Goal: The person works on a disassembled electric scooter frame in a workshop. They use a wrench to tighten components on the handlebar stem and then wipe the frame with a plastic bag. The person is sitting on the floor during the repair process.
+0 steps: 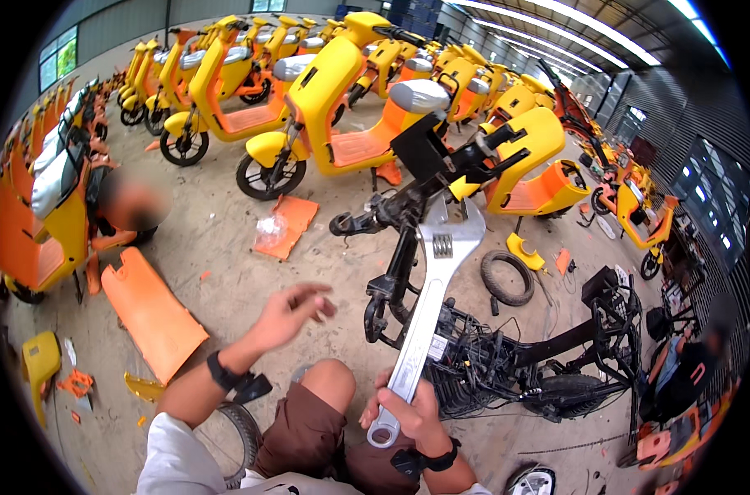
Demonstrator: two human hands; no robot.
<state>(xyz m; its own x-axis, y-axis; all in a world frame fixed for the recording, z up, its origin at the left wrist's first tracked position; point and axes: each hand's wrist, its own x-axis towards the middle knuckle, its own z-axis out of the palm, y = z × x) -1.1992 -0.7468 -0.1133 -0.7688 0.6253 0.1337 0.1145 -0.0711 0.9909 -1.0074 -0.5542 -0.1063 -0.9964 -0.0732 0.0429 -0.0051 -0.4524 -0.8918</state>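
Note:
My right hand (412, 412) is closed round the lower handle of a large silver adjustable wrench (427, 318). The wrench points up and away from me, its jaws in front of the black steering column (404, 206) of a stripped scooter frame; whether they touch it I cannot tell. My left hand (288, 313) is raised, empty, with its fingers apart and partly curled, to the left of the frame's front end. Exposed wires (474, 346) crowd the middle of the black frame, which stretches away to the right.
Yellow-and-orange scooters (333, 99) stand in rows beyond. An orange panel (152, 313) lies at left, a broken orange piece (291, 227) ahead. A loose tyre (507, 278) rests past the frame; a wheel (230, 441) is beside my left leg. Another person (680, 371) is at far right.

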